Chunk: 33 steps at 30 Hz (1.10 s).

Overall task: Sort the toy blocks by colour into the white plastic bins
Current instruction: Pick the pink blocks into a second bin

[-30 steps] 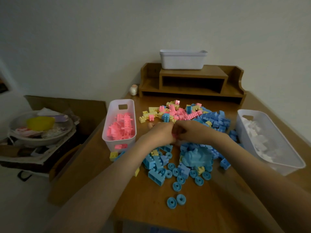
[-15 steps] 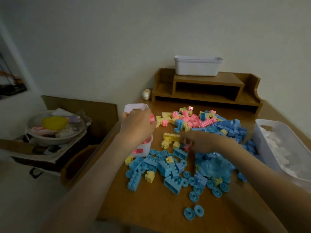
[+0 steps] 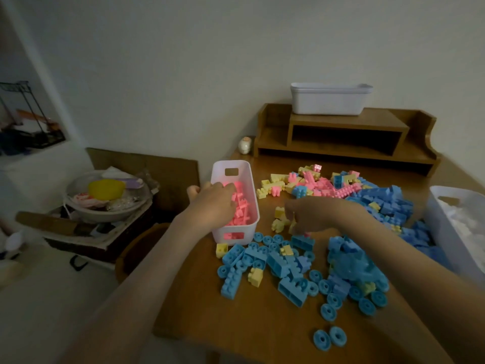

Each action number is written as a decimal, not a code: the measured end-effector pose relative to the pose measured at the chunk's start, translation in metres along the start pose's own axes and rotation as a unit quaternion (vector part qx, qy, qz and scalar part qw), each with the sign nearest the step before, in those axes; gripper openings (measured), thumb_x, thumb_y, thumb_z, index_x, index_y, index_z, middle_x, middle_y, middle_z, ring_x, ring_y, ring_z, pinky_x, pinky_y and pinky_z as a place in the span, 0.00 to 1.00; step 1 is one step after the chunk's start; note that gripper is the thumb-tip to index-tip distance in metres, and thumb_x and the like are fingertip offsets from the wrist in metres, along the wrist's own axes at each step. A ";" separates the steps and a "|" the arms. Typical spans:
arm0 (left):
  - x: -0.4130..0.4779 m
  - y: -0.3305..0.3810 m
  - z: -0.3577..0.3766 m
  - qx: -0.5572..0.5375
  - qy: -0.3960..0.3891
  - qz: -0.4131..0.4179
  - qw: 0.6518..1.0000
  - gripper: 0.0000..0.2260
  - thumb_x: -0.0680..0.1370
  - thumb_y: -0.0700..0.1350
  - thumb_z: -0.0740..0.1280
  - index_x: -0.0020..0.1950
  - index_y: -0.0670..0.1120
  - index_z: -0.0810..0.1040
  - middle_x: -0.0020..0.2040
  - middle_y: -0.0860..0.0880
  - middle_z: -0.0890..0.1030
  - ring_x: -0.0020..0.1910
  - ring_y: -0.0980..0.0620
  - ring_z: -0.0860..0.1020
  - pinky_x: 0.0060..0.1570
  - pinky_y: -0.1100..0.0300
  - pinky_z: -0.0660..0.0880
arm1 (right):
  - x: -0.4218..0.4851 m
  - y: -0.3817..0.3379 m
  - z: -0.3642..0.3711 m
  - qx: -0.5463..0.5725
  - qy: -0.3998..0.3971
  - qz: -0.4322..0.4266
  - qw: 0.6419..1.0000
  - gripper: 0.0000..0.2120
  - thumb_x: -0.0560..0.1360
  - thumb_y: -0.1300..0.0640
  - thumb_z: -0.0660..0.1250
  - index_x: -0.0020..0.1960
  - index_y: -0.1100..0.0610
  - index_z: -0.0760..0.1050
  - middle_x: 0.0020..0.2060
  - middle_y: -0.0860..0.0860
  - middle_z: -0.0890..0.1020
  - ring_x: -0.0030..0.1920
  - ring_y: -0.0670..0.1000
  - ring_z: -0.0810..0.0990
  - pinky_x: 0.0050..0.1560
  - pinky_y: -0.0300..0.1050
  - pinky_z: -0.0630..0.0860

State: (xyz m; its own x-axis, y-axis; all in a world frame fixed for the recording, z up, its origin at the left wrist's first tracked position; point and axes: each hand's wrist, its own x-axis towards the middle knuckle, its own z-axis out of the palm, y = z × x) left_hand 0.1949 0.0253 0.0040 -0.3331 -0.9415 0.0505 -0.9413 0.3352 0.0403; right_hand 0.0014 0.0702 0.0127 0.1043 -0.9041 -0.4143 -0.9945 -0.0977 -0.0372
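Note:
My left hand (image 3: 212, 203) hangs palm down over the white bin (image 3: 252, 187) at the table's left, fingers spread above the pink blocks (image 3: 240, 211) inside it, thumb out past the rim. My right hand (image 3: 315, 214) is curled down onto the table beside a few yellow blocks (image 3: 279, 219), and a bit of a pink block (image 3: 307, 234) shows under its fingers. A mixed pile of pink, yellow and blue blocks (image 3: 317, 182) lies behind. Blue blocks and wheels (image 3: 286, 261) spread in front. A second bin (image 3: 435, 224) at the right holds white blocks.
Stacked white bins (image 3: 329, 101) stand on a wooden desk shelf (image 3: 341, 132) at the back, with a small figurine (image 3: 245, 145) beside it. Left of the table, a basin (image 3: 105, 208) with a yellow bowl sits on a cluttered box. The table's front edge (image 3: 199, 336) is near.
My left hand carried a pink block from the pile to the pink bin and now has its fingers spread over it. My right hand stayed at the pile. The view turned left.

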 end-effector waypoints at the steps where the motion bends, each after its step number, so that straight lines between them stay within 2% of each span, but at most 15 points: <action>1: -0.001 -0.001 0.002 0.000 -0.008 0.009 1.000 0.15 0.82 0.47 0.51 0.68 0.54 0.65 0.57 0.50 0.71 0.57 0.50 0.66 0.52 0.52 0.58 | 0.000 0.002 0.001 0.016 -0.011 0.001 1.000 0.17 0.78 0.53 0.63 0.65 0.55 0.66 0.49 0.50 0.76 0.45 0.48 0.73 0.40 0.40 0.69; 4: -0.002 -0.003 0.002 -0.009 -0.037 0.027 0.999 0.17 0.82 0.49 0.50 0.70 0.54 0.64 0.64 0.48 0.68 0.62 0.48 0.64 0.56 0.50 0.59 | 0.003 0.008 0.003 0.057 -0.014 -0.018 0.998 0.15 0.78 0.57 0.63 0.63 0.53 0.67 0.51 0.52 0.79 0.41 0.46 0.76 0.39 0.38 0.72; 8: 0.002 -0.003 -0.002 -0.026 -0.062 0.031 0.997 0.16 0.81 0.52 0.49 0.67 0.52 0.66 0.61 0.47 0.69 0.59 0.48 0.65 0.56 0.49 0.59 | 0.006 0.015 0.005 0.086 -0.002 -0.032 0.996 0.16 0.77 0.59 0.65 0.63 0.52 0.67 0.49 0.51 0.79 0.41 0.47 0.79 0.43 0.41 0.75; 12: 0.004 -0.007 0.004 -0.063 -0.015 0.025 0.998 0.14 0.81 0.53 0.52 0.63 0.54 0.69 0.56 0.51 0.72 0.52 0.53 0.65 0.52 0.53 0.58 | 0.010 0.018 0.003 0.069 0.048 -0.036 0.996 0.17 0.76 0.58 0.65 0.63 0.52 0.68 0.51 0.48 0.74 0.48 0.48 0.75 0.45 0.40 0.72; 16: 0.004 -0.008 0.005 -0.091 0.020 0.024 0.995 0.11 0.82 0.52 0.53 0.62 0.57 0.69 0.51 0.55 0.71 0.55 0.53 0.69 0.51 0.53 0.57 | 0.010 0.017 -0.004 0.046 0.108 -0.048 0.992 0.13 0.77 0.56 0.63 0.62 0.53 0.72 0.54 0.49 0.74 0.53 0.48 0.73 0.51 0.40 0.71; 18: 0.005 -0.008 0.007 -0.088 0.016 0.021 0.996 0.11 0.82 0.50 0.52 0.61 0.59 0.69 0.54 0.53 0.71 0.58 0.51 0.69 0.52 0.53 0.56 | 0.010 0.016 -0.006 0.036 0.129 -0.049 0.990 0.12 0.78 0.56 0.61 0.61 0.55 0.74 0.55 0.49 0.76 0.54 0.48 0.73 0.54 0.40 0.71; 19: 0.005 -0.008 0.008 -0.088 0.012 0.018 0.996 0.11 0.82 0.50 0.52 0.62 0.59 0.69 0.59 0.52 0.70 0.60 0.51 0.67 0.55 0.52 0.57 | 0.010 0.016 -0.006 0.037 0.136 -0.050 0.989 0.12 0.79 0.56 0.61 0.60 0.55 0.75 0.55 0.49 0.76 0.53 0.47 0.73 0.54 0.40 0.71; 21: 0.005 -0.007 0.011 -0.083 0.004 0.016 0.996 0.13 0.82 0.52 0.52 0.64 0.60 0.68 0.69 0.49 0.63 0.67 0.49 0.62 0.63 0.49 0.55 | 0.012 0.018 -0.004 0.040 0.144 -0.052 0.987 0.11 0.79 0.55 0.61 0.59 0.55 0.76 0.54 0.48 0.76 0.51 0.45 0.72 0.51 0.38 0.69; 23: 0.004 -0.006 0.012 -0.061 -0.007 0.028 0.998 0.15 0.82 0.56 0.50 0.68 0.60 0.66 0.74 0.49 0.58 0.71 0.48 0.58 0.67 0.46 0.51 | 0.014 0.022 0.000 0.045 0.148 -0.049 0.987 0.10 0.78 0.56 0.62 0.58 0.54 0.75 0.54 0.47 0.76 0.50 0.44 0.71 0.50 0.36 0.68; 28: 0.005 -0.005 0.008 -0.034 -0.047 0.053 0.997 0.23 0.78 0.65 0.50 0.71 0.59 0.62 0.71 0.51 0.66 0.70 0.47 0.61 0.64 0.47 0.55 | 0.017 0.029 0.010 0.048 0.109 -0.045 0.992 0.14 0.77 0.60 0.64 0.61 0.52 0.74 0.57 0.47 0.75 0.55 0.45 0.72 0.55 0.39 0.70; 33: 0.006 -0.004 0.008 -0.044 -0.058 0.057 0.996 0.24 0.79 0.63 0.54 0.73 0.57 0.60 0.72 0.50 0.65 0.70 0.45 0.61 0.63 0.47 0.58 | 0.021 0.031 0.011 0.034 0.098 -0.042 0.994 0.14 0.75 0.54 0.67 0.60 0.50 0.74 0.52 0.46 0.69 0.52 0.46 0.69 0.49 0.39 0.67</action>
State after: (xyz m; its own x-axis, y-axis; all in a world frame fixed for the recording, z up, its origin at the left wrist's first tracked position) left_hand 0.1962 0.0185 -0.0042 -0.4456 -0.8935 -0.0562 -0.8906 0.4361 0.1287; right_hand -0.0272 0.0525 -0.0075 0.1793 -0.9585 -0.2215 -0.9798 -0.1537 -0.1279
